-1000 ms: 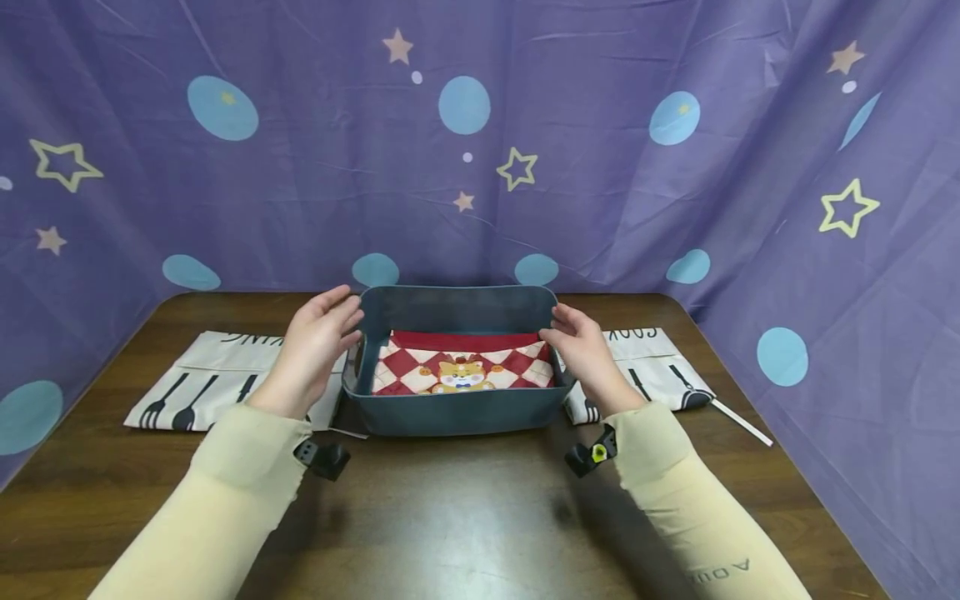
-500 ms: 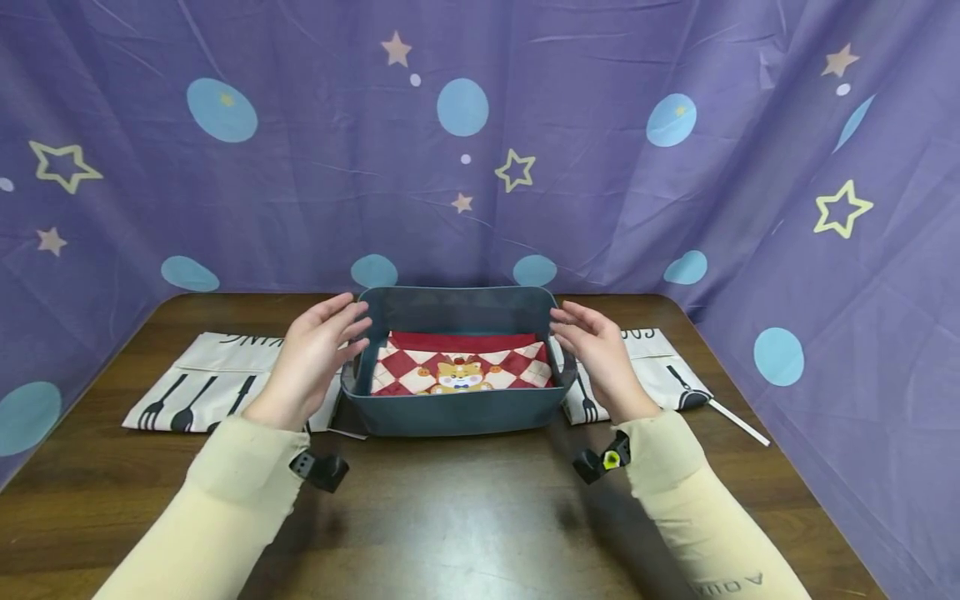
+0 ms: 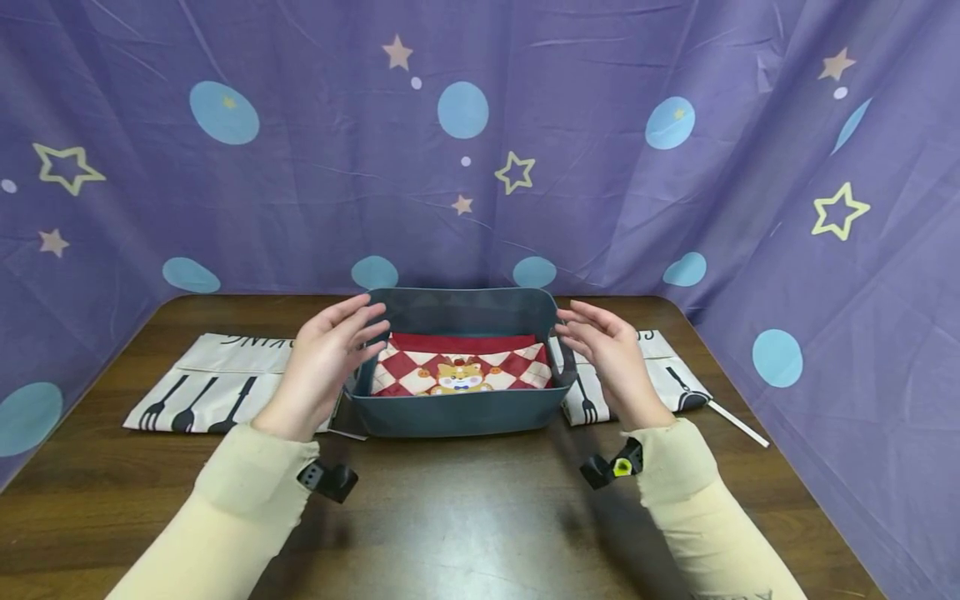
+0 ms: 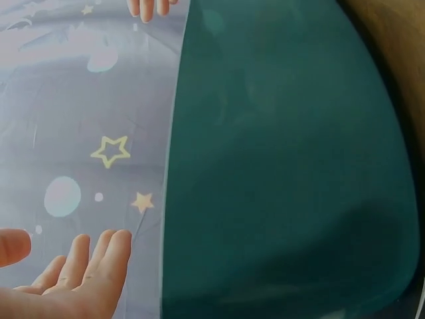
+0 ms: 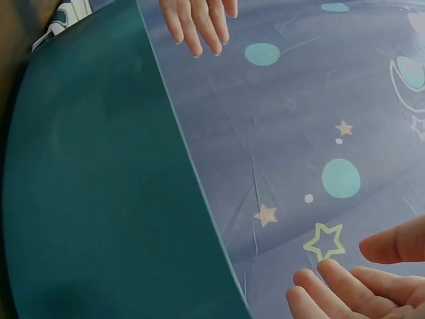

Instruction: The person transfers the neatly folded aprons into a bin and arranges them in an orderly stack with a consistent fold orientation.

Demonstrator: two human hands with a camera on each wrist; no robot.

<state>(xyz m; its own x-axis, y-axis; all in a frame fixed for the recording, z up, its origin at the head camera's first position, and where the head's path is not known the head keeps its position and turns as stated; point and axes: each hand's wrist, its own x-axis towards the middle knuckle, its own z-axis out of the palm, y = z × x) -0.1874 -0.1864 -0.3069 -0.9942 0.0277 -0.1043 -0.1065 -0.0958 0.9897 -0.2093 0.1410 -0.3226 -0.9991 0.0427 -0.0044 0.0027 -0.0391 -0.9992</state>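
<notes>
Purple curtain [image 3: 607, 217], brown table [image 3: 465, 508], and a blue-grey bin [image 3: 457, 417] between two hands!

Head view: red-and-cream checked cloth [image 3: 405, 375] lying inside the bin, white cutlery-print cloth [image 3: 206, 400] on the table to its left, second white cloth [image 3: 663, 379] to its right. Left hand [image 3: 326, 358] hovers at the bin's left end, fingers loosely spread; right hand [image 3: 611, 354] at its right end, fingers likewise relaxed.

Left wrist view: left fingers nearly straight, thumb wide, apart from the bin.

Right wrist view: right fingers extended, thumb apart, also off the bin.
</notes>
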